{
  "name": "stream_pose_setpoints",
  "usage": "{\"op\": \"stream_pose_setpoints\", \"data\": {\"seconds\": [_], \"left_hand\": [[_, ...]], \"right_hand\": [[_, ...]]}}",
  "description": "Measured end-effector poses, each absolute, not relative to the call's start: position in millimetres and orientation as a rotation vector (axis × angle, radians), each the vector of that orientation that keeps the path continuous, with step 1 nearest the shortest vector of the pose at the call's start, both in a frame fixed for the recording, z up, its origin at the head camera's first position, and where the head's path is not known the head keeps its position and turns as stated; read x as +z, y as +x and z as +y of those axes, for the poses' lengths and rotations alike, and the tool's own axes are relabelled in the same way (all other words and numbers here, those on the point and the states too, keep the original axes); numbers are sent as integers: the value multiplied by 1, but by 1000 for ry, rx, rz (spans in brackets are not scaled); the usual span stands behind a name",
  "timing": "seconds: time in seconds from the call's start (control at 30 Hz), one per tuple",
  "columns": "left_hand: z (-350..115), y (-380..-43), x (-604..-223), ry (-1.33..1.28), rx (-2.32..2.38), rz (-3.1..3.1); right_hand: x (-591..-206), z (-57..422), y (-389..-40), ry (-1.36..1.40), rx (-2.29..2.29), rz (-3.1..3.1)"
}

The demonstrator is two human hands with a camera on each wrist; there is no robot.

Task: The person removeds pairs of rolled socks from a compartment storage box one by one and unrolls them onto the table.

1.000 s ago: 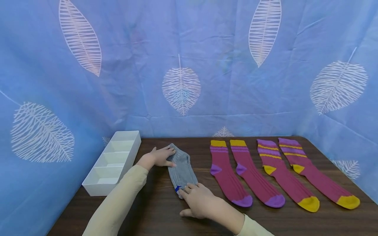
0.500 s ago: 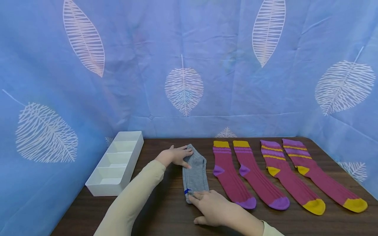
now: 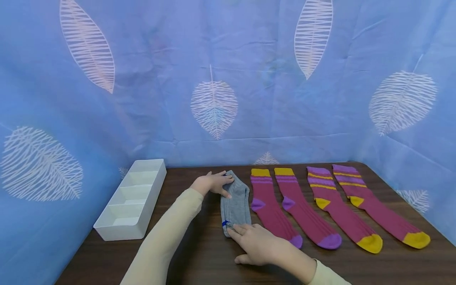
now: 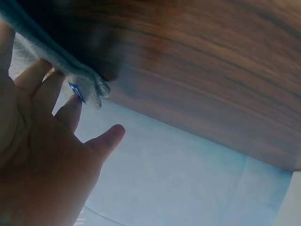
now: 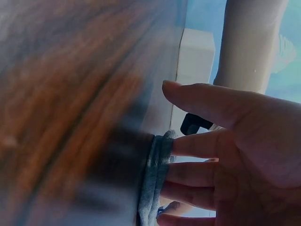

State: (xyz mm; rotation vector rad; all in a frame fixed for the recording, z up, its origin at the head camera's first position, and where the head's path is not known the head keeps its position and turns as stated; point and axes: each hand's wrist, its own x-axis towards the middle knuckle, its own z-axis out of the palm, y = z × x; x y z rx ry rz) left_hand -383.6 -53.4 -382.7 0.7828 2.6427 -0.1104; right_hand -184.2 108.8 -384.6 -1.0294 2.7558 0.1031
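Observation:
A pair of short grey socks (image 3: 236,204), seemingly layered one on the other, lies flat on the dark wooden table. My left hand (image 3: 215,184) touches their far end with spread, mostly straight fingers. At the near end, beside a small blue mark, the fingertips of my right hand (image 3: 257,243) rest on the fabric, thumb held apart. In the left wrist view the grey socks (image 4: 87,87) show a blue tag near the fingers of the left hand (image 4: 51,136). The right wrist view shows the layered edge of the grey socks (image 5: 155,174) under straight fingers.
Just right of the grey socks lie two maroon socks with purple toes (image 3: 313,213). Farther right are two maroon socks with yellow toes (image 3: 377,213). A white divided box (image 3: 153,206) stands at the left. A blue leaf-patterned cloth (image 3: 160,99) hangs behind the table.
The grey socks have slid right along the table, closer to the maroon socks, with both hands moving along on them. The head view has shifted slightly.

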Motion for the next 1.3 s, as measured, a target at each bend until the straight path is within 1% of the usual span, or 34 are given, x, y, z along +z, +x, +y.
{"op": "stream_pose_setpoints", "data": {"seconds": [0.3,0.57,0.8,1.3], "left_hand": [[-62,-384,-395,808,63,2730],[-64,-379,-396,563,140,2731],[-61,-376,-391,447,94,2717],[-61,-375,-394,522,48,2775]], "right_hand": [[-376,113,-183,-999,8,2674],[-375,116,-184,-1027,-8,2671],[-378,115,-187,-1026,67,2709],[-373,118,-189,-963,135,2755]]}}
